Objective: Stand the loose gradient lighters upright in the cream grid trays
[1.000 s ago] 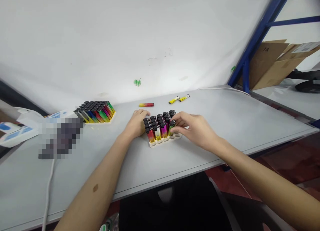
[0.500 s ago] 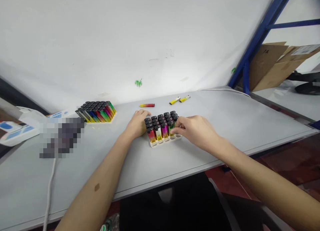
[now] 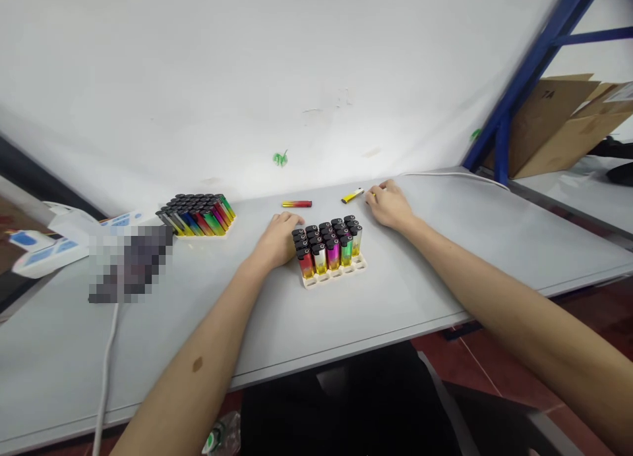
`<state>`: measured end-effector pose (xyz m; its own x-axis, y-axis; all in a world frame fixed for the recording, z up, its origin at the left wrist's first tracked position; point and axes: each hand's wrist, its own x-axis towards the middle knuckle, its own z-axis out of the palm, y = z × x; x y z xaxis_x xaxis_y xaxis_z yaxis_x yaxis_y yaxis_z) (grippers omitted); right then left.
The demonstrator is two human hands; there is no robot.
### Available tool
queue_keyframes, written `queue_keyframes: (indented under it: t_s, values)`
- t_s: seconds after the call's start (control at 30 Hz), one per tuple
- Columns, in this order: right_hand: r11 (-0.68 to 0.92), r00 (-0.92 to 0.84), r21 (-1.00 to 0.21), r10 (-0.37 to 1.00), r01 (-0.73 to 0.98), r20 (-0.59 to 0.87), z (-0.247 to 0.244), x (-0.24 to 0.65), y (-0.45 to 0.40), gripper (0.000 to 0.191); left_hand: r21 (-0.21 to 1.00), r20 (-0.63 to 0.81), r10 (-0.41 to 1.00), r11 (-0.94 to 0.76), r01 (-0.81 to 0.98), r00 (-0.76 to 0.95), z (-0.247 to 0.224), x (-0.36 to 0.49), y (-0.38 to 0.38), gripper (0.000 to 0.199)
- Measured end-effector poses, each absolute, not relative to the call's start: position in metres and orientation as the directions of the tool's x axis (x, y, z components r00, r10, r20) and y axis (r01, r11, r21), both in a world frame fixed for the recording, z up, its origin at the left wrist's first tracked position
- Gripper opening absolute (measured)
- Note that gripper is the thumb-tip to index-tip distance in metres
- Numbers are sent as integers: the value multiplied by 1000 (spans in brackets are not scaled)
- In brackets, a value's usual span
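A white holed tray (image 3: 310,283) stands on the table, with several lighters (image 3: 333,253) upright in its rows; the holes along its front edge are bare. My left hand (image 3: 279,240) is curled against the tray's left side, its fingertips partly hidden behind the lighters. Farther back and to the right, my right hand (image 3: 390,204) is closed on a yellow lighter at the tabletop, mostly covered by the fingers. Just left of it lies another yellow and silver lighter (image 3: 353,196). A red and yellow lighter (image 3: 297,204) lies flat behind the tray.
A second tray packed with lighters (image 3: 198,215) stands at the left, by a white power strip (image 3: 44,250) and a pixelated dark object (image 3: 133,265). A white cable (image 3: 106,370) crosses the table's left side. At right are a blue frame (image 3: 502,146) and cardboard boxes (image 3: 554,126).
My right hand has left the tray's right front corner and moved back and right to one of the yellow lighters. My left hand stays by the tray. The view has shifted slightly.
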<state>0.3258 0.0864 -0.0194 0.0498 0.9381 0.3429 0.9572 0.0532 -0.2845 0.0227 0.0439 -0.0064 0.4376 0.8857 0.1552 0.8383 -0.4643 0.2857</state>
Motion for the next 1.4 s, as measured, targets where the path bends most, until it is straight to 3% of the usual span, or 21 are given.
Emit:
queue_keyframes:
  t_s: [0.07, 0.17, 0.3, 0.43, 0.6, 0.7, 0.83, 0.9, 1.17, 1.27, 1.4]
  values:
    - [43, 72, -318, 937, 947, 342, -20, 328, 86, 44, 275, 157, 884, -467, 840, 440, -7, 22, 45, 36]
    - [66, 67, -373, 941, 926, 332, -19, 334, 82, 24, 278, 168, 882, -470, 838, 440, -9, 21, 47, 35]
    - [82, 70, -408, 937, 909, 342, -18, 340, 75, 37, 293, 182, 879, -476, 829, 440, -10, 20, 47, 36]
    - [110, 40, -464, 952, 879, 303, -14, 337, 67, 27, 292, 181, 881, -473, 831, 438, -9, 19, 46, 39]
    - [119, 57, -758, 978, 641, 202, -7, 326, 58, 32, 275, 169, 882, -470, 839, 439, -10, 19, 48, 41]
    - [146, 48, -845, 979, 515, 198, -5, 319, 56, 22, 274, 164, 879, -476, 836, 447, -10, 19, 48, 40]
    - [167, -43, -941, 986, 294, 161, -3, 312, 51, 39, 288, 156, 886, -465, 837, 437, -7, 20, 46, 39]
    - [136, -75, -970, 990, 201, 123, 0, 309, 47, 33, 297, 152, 889, -459, 837, 433, -6, 20, 45, 39]
    - [5, -71, -991, 997, -131, 14, 10, 302, 41, 46, 302, 165, 884, -468, 831, 438, -7, 20, 45, 38]
    - [-58, -21, -982, 998, -177, -55, 13, 305, 43, 57, 305, 162, 885, -465, 831, 435, -6, 20, 45, 37]
    - [-67, 43, -978, 996, -200, -77, 16, 306, 43, 47, 306, 163, 888, -461, 833, 431, -5, 21, 44, 38]
